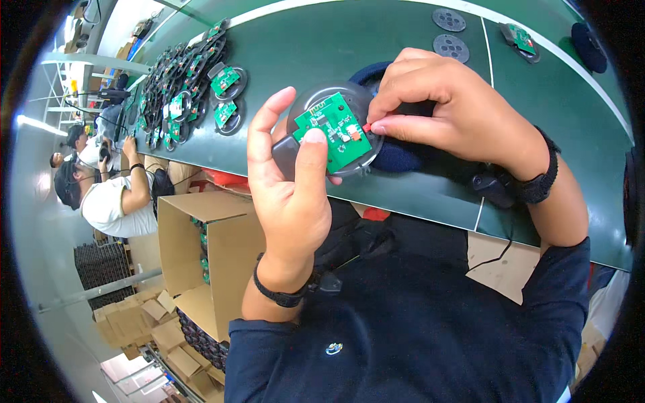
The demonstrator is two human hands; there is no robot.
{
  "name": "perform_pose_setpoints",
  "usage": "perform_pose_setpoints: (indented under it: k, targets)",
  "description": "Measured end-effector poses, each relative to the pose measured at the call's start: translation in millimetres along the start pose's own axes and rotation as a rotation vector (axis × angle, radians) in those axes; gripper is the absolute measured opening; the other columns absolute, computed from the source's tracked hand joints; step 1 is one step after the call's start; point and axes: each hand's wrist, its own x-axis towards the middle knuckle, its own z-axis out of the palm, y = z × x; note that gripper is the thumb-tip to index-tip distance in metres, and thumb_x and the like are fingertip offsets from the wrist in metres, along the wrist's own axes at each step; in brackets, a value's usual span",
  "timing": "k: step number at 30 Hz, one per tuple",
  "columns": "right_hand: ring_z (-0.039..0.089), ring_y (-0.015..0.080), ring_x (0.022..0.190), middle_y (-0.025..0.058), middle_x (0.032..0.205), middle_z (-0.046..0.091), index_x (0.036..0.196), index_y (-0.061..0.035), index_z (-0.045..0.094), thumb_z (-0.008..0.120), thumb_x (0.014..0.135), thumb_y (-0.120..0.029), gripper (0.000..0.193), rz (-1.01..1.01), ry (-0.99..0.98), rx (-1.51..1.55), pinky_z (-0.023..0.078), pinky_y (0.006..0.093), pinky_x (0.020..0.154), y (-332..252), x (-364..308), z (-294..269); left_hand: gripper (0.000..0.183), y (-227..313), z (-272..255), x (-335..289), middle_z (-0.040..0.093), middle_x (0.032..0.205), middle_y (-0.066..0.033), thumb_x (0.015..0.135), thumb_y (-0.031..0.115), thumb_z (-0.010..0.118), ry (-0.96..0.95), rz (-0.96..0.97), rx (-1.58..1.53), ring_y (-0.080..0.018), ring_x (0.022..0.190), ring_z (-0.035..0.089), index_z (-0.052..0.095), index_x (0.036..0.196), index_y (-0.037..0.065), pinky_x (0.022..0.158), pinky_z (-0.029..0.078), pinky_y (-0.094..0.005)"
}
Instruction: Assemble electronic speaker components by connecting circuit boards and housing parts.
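My left hand [295,181] grips a round black plastic housing [308,101] with a green circuit board [339,144] on it, the thumb pressing on the board's left edge. From the right, my right hand [430,101] pinches a small red piece [367,127], perhaps a wire connector, at the board's right edge. Its exact shape is hidden by the fingertips. Behind the housing, on the green table, lies a dark blue padded thing [396,160], partly covered by my right hand and the housing.
Many housings with boards [181,101] are heaped at the table's left. Two grey perforated discs [450,47] and another housing [520,41] lie at the far right. An open cardboard box [232,262] stands below the table edge. Other people [111,201] work at the left.
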Motion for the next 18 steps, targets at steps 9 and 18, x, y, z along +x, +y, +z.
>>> perform_pose_setpoints:
  k: [9, 18]
  targets:
    - [0.059, 0.0271, 0.092, 0.0092, 0.092, 0.06, 0.088, -0.0058, 0.071, 0.074, 0.085, -0.019, 0.013, -0.022, 0.044, 0.018, 0.046, 0.0355, 0.083, -2.3, -0.2, 0.9, 0.046, 3.7, 5.0, 2.1, 0.063, 0.113, -0.0082, 0.1, 0.01, 0.061, -0.018, 0.044, 0.028, -0.0068, 0.08, 0.06, 0.043, 0.142, 0.003, 0.059, 0.046, -0.0183]
    - [0.054, 0.0253, 0.101, 0.0089, 0.1, 0.054, 0.087, -0.0054, 0.07, 0.076, 0.083, -0.016, 0.012, 0.026, 0.021, -0.005, 0.043, 0.0343, 0.09, -4.7, -2.1, -5.4, 0.043, 0.1, 7.4, 4.8, 0.061, 0.117, -0.0106, 0.1, 0.009, 0.059, -0.045, 0.246, 0.241, -0.009, 0.091, 0.061, 0.045, 0.14, 0.001, 0.064, 0.05, -0.0189]
